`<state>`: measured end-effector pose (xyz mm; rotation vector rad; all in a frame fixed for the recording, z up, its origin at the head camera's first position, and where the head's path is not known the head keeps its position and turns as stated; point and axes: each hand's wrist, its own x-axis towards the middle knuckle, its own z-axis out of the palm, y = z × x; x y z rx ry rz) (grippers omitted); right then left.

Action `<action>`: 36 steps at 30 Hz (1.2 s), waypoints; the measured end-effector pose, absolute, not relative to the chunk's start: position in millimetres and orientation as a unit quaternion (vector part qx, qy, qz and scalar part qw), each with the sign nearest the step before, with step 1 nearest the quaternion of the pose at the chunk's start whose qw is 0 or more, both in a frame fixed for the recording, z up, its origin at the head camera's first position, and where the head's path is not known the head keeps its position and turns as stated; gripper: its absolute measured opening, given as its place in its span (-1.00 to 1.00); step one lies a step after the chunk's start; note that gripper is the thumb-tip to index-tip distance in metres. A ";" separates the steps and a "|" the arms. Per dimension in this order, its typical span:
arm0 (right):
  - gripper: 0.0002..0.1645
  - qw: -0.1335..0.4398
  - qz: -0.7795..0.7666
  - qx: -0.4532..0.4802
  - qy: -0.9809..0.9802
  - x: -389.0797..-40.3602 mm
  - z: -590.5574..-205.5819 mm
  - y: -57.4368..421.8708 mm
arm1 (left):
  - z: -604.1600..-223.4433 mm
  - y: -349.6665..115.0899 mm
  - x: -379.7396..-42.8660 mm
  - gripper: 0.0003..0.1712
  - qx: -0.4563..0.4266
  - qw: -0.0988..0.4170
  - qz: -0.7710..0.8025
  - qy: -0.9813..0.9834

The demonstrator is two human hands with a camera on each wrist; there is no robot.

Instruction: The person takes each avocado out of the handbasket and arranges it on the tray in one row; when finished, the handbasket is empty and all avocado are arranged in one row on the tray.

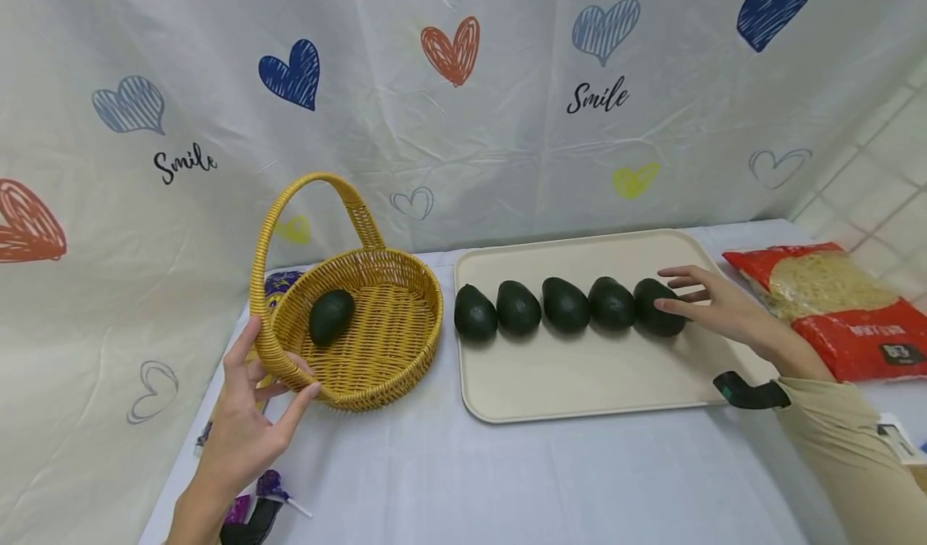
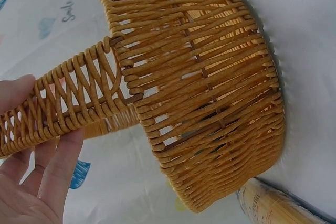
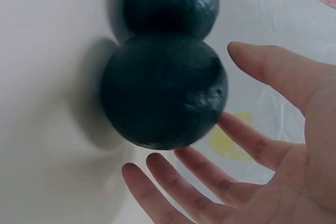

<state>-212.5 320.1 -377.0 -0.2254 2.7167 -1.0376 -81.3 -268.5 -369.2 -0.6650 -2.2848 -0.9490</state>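
Note:
My left hand [image 1: 246,408] grips the handle of a yellow wicker basket [image 1: 427,319] near its base. In the left wrist view, thumb and fingers [image 2: 63,166] pinch the woven handle [image 2: 68,93] from both sides. A dark green avocado [image 1: 331,317] lies inside the basket. Several more avocados [image 1: 566,305] sit in a row on a cream tray [image 1: 579,384]. At the row's right end, my right hand [image 1: 717,303] reaches round the last avocado [image 3: 163,93] with spread fingers. The thumb stands apart from it in the right wrist view; whether a fingertip touches cannot be told.
A red bag of pasta [image 1: 840,311] lies right of the tray. Wrapped lollipops [image 1: 271,485] are near my left wrist. A package [image 2: 273,205] shows partly behind the basket. A white curtain with hearts [image 1: 500,126] hangs along the back.

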 end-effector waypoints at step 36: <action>-0.51 0.045 -0.340 -0.433 0.834 -236.2 -299.9 27.4 | -364.4 -264.8 -81.1 0.45 -0.233 0.292 -0.335 -0.865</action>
